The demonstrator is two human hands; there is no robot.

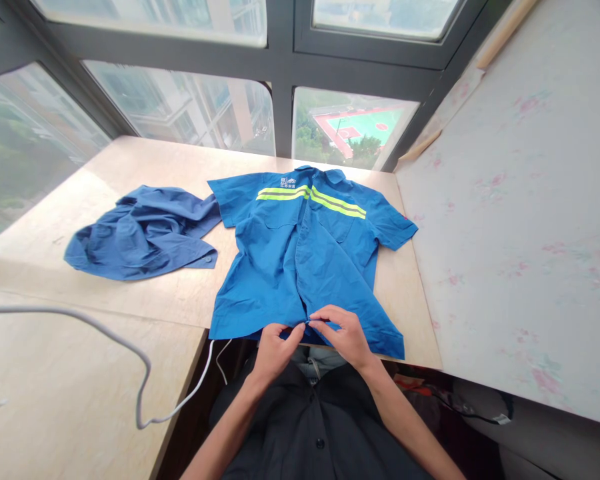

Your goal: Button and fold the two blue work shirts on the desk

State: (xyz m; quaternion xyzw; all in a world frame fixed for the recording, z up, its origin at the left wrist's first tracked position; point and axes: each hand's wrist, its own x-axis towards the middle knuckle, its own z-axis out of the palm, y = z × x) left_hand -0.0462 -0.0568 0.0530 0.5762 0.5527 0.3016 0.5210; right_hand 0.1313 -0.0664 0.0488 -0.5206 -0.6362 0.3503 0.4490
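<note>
The blue shirt (273, 267) lies spread out, front side up, on the pale tabletop (420, 320). Its collar (334, 177) points to the far edge by the window, and its bottom hem is down at the near edge, next to the person. The short sleeves stick out to both sides, and one comes close to the tabletop's right edge, by the flowery wall (510, 253).

Both hands are at the middle of the hem, where the two front sides meet. The left hand (279, 348) has its thumb and pointing finger pinched on the cloth there. The right hand (347, 335) pinches the same spot from the other side, so the fingertips of both hands nearly meet.

How far along is it? The shirt looks laid out, and the two front sides are side by side. There is a small gap low down, just above the hands, so that bit does not look finished. I can't tell which buttons are done up. The front still has wrinkles, and the sleeves are not folded in.

Another blue garment (140, 233) lies in a messy heap to the left, just beside the shirt's sleeve. It looks like no work is done on it yet.
</note>
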